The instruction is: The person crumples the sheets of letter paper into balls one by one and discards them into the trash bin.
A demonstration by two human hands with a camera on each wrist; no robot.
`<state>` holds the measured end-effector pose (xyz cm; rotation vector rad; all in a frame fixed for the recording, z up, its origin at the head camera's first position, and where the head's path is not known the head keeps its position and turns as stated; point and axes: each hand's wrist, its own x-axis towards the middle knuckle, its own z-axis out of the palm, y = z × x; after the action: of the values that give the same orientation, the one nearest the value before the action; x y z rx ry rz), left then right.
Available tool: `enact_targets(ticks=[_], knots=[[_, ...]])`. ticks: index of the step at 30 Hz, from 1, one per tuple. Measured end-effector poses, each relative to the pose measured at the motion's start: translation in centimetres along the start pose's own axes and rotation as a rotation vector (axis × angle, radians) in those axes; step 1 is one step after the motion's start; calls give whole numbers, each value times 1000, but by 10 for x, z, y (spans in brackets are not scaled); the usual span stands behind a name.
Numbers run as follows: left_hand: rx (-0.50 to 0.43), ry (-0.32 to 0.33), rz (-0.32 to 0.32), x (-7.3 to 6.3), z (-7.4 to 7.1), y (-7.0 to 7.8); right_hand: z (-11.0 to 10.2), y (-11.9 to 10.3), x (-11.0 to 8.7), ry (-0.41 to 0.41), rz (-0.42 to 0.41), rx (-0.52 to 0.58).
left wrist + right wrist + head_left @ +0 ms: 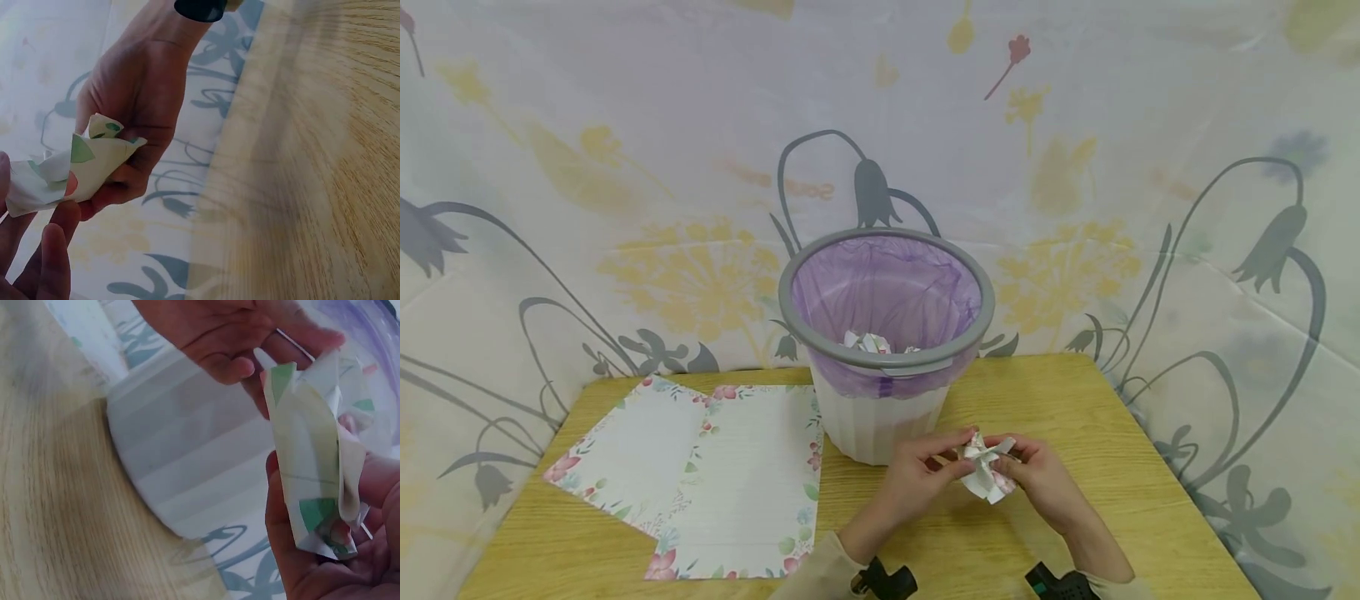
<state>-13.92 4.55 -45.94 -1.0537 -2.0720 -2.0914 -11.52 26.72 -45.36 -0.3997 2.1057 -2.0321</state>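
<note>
Between both hands, in front of the bin, is a crumpled sheet of floral paper point(986, 468), its folded corners sticking out. My left hand point(917, 477) pinches its left side with thumb and fingertips. From the other side my right hand point(1047, 485) grips it, thumb on the near face and fingers curled behind. The right wrist view shows the crumpled paper point(306, 444) standing in the right hand's fingers, with the left hand point(212, 337) at its upper edge. Seen from the left wrist, the right hand point(140, 94) partly hides behind the paper point(94, 165).
A white bin point(876, 421) with a grey rim and purple liner point(887, 292) stands at the table's back. Crumpled paper point(867, 342) lies inside. Two overlapping flat floral sheets point(745, 483) lie on the wooden table point(1045, 400) at left. A patterned cloth point(700, 125) hangs behind.
</note>
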Motion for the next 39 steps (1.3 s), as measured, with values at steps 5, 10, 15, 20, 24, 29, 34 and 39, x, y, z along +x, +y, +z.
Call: enact_targets(ticks=[5, 10, 15, 20, 24, 29, 34, 39], knots=[[-96, -6, -91, -1, 0, -1, 4, -4, 2, 97, -8, -23], [-215, -36, -166, 2, -4, -2, 6, -7, 3, 166, 21, -46], [-116, -64, -99, 4, -9, -5, 13, -9, 7, 204, 42, -77], [-63, -24, -26, 5, -6, -8, 20, -7, 11, 259, 63, -74], [-22, 4, -8, 5, -3, -11, 24, -5, 11, 267, 45, -58], [102, 61, 29, 3, 2, -9, 30, -4, 12, 315, 30, -45], [225, 104, 60, 1, 6, -9, 35, -6, 13, 360, 42, -57], [212, 155, 111, 0, 5, -12, 25, -6, 9, 178, -22, -67]])
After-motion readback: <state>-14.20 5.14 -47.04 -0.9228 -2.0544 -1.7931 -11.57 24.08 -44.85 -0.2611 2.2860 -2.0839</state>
